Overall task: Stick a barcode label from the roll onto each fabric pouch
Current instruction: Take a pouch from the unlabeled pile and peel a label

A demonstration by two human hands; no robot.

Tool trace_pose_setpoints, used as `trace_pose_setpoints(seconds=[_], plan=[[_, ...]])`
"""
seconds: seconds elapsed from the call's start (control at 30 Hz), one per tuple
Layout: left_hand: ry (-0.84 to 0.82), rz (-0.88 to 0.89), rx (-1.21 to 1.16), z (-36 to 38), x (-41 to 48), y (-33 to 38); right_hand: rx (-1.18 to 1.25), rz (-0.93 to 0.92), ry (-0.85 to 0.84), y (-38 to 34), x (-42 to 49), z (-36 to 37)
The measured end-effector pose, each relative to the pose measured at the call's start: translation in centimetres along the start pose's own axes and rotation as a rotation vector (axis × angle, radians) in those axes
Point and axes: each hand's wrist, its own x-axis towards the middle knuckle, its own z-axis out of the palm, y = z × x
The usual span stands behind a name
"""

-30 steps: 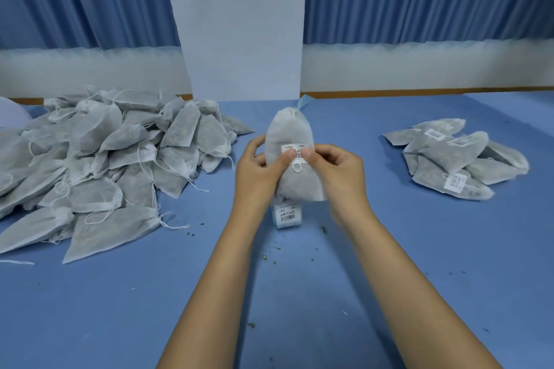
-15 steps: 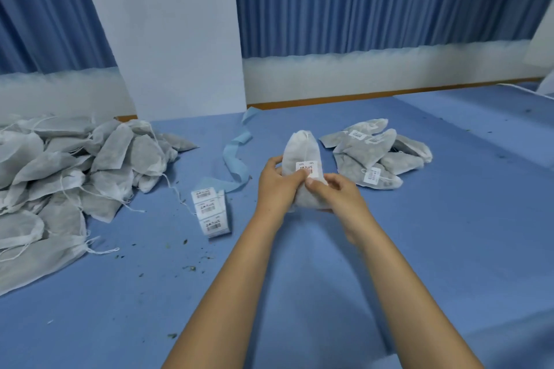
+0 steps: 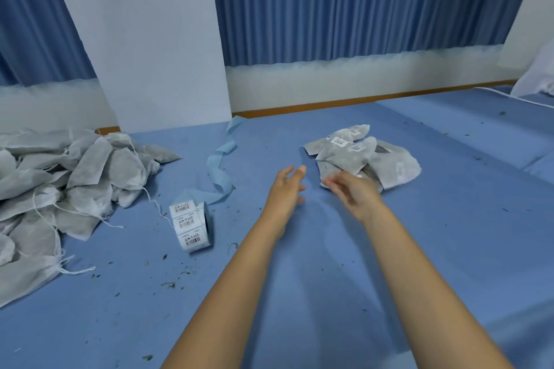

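Left hand (image 3: 284,189) and right hand (image 3: 350,192) empty, fingers loose, mid-frame beside the labelled pile (image 3: 359,156); unlabelled pouches (image 3: 75,183) heaped at left edge, label roll (image 3: 192,226) left of centre; pouches look light, limp, probably best pinched mid-body.

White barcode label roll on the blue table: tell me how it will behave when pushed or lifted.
The white barcode label roll seems to rest on its curved face, so a push would likely set it rolling. Its blue backing strip trails loose across the table and would probably drag floppily behind when the roll is lifted. As a compact coil of paper, it looks light.
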Motion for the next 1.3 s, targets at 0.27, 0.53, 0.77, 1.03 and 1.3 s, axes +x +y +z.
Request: trace_pose_setpoints(seconds=[0.27, 0.53, 0.77, 1.03, 1.3], plan=[[0.157, 0.294, 0.197, -4.6, -1.4, 0.7, -0.264, -0.1, -0.428, 5.2, -5.6, 9.2], [0.818, 0.429, -0.241, -18.9, -2.5, 1.3, -0.319, -0.346, -0.396, 9.6, -6.1, 16.2], [0.719, -0.035, -0.406, -26.3, 0.6, -3.7, -0.438, -0.456, -0.287, 13.9, -4.5, 16.1], [0.715, -0.055, -0.499, -26.4, 4.0, -2.4, -0.462, -0.411, -0.227, 14.3, -3.4, 16.2], [0.962, 0.535, 0.522, -23.3, -1.4, -1.3, -0.57, -0.608, -0.413, 11.7, -5.9, 17.1]])
